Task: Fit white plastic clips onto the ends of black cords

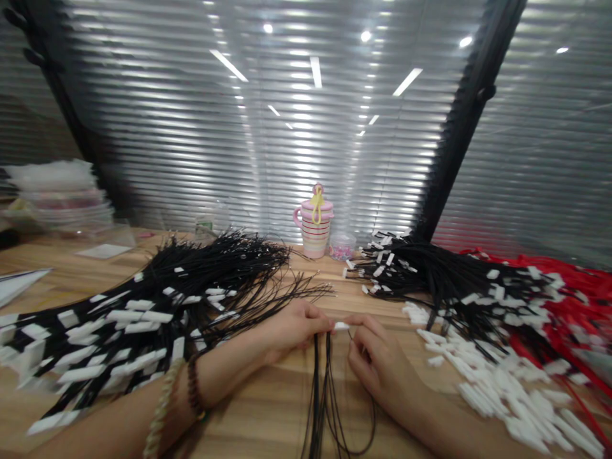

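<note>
Above the wooden tabletop, my left hand (300, 324) is closed, thumb and fingertips pinching black cords (315, 382) that hang straight down toward the front edge. Between the two hands sits a small white piece (341, 326), which looks like a plastic tube or tag. My right hand (380, 357) comes from the right with its index fingertip at the white piece's right end and its fingers curled. One thin cord loops from below up to the right fingers. Whether the cord passes through the white piece is hidden.
Left lies a large heap of black cords (220, 261) with white pieces on them. More black cords (440, 271) lie right, beside red cords (583, 293) and loose white pieces (507, 389). A striped mug (315, 236) and a small clear tub (342, 247) stand at the back, before blinds.
</note>
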{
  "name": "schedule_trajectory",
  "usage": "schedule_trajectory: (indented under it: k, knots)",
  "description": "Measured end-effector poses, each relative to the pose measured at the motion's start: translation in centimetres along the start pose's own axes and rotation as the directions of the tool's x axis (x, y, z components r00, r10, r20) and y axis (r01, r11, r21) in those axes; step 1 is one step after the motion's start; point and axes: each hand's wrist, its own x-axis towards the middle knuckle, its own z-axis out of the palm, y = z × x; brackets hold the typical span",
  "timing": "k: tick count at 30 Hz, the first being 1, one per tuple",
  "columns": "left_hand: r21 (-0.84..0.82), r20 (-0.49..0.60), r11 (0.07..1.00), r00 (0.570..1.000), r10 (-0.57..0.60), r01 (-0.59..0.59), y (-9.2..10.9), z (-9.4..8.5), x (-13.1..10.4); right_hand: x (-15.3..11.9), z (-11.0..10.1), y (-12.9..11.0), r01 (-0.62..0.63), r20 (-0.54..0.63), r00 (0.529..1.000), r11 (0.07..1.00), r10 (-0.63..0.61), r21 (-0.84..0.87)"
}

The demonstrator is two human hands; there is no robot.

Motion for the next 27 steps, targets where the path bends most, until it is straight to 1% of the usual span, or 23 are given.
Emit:
schedule_trajectory:
  k: [6,14,18,22,27]
  knots:
    - [0.003,0.019,1.000,1.000,0.006,-0.006,0.30,0.09,-0.20,-0.20,-0.07,-0.16,-0.024,0.034,0.999,1.000,0.024,0.009]
    - [0.013,0.018,1.000,1.000,0.005,-0.005,0.30,0.09,-0.17,-0.17,0.12,0.13,0.010,0.019,1.000,0.999,-0.011,0.031]
    - [0.017,0.001,1.000,1.000,-0.011,0.011,0.56,0.19,-0.35,-0.22,0.08,0.06,0.011,0.022,1.000,1.000,-0.011,0.027]
    - [0.034,0.008,0.999,1.000,-0.012,0.012,0.41,0.28,-0.36,-0.08,0.02,-0.12,0.004,0.003,1.000,1.000,-0.004,0.016]
    - [-0.008,0.004,1.000,1.000,0.006,-0.006,-0.09,0.15,-0.11,0.24,-0.23,-0.49,-0.026,-0.043,0.999,1.000,0.026,-0.010]
